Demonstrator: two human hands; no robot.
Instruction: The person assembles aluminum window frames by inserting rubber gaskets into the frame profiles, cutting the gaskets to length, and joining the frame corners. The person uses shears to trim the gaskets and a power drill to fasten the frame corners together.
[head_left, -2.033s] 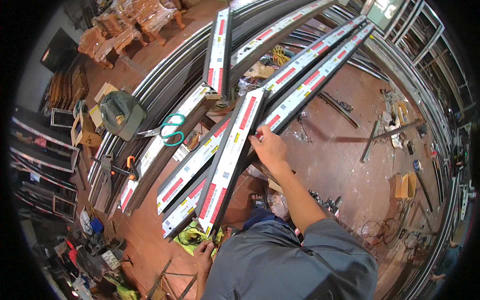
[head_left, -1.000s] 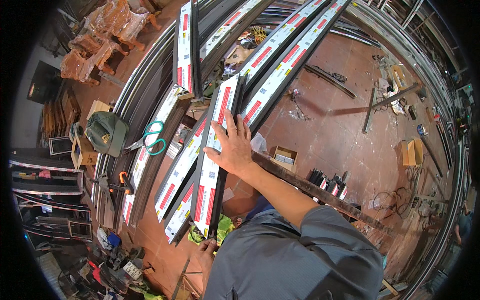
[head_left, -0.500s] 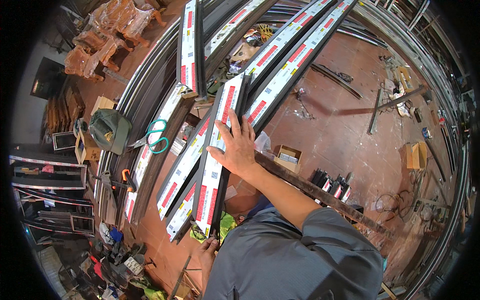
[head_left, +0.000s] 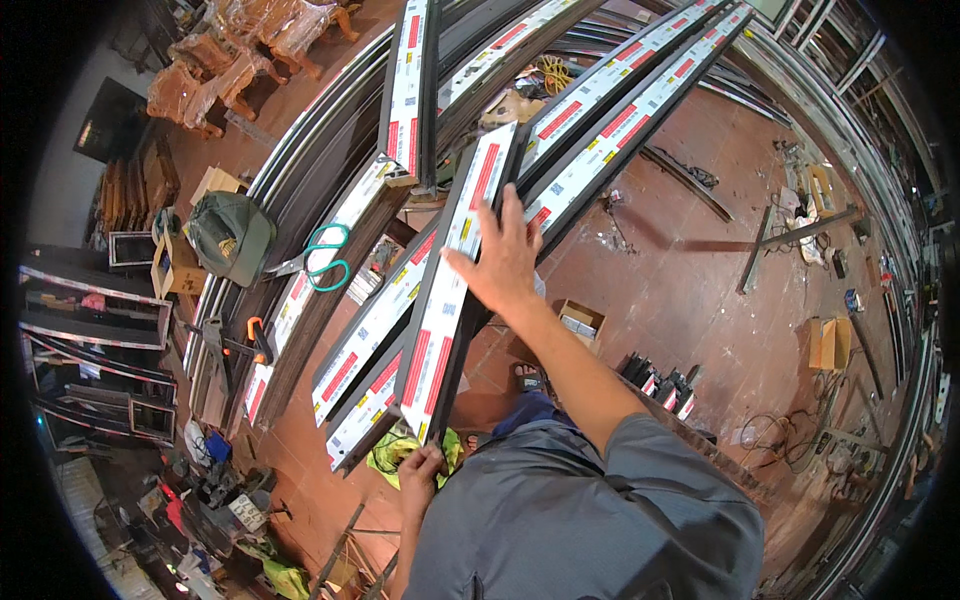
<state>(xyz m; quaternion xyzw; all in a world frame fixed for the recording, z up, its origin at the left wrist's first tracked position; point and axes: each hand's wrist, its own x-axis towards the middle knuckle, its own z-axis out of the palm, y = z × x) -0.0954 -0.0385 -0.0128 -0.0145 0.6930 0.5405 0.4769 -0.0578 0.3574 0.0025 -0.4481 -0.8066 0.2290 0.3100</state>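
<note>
A short dark metal profile [head_left: 447,300] with white and red protective film lies slantwise over two longer film-covered profiles [head_left: 600,140]. Its ends look cut at an angle. My right hand [head_left: 505,265] is open, fingers spread, at the upper half of the short profile; thumb and fingertips reach its filmed face. At the near lower end, my left hand [head_left: 420,468] has its fingers pinched on the profile's corner. Whether a small part is also between those fingers is hidden. Green-handled scissors [head_left: 328,258] lie left of the profiles, on another filmed profile stack [head_left: 290,310].
A dark green cap [head_left: 230,238] and an orange-tipped clamp [head_left: 260,340] sit on the left. Another filmed profile [head_left: 408,90] points away at the top. On the tiled floor are a small open box [head_left: 580,322], a bundle of short profiles [head_left: 660,385] and loose cables [head_left: 790,430].
The whole view has shifted slightly. My right hand has tilted more upright with fingers a little lifted and spread. My left hand has come up closer against the short profile's lower end.
</note>
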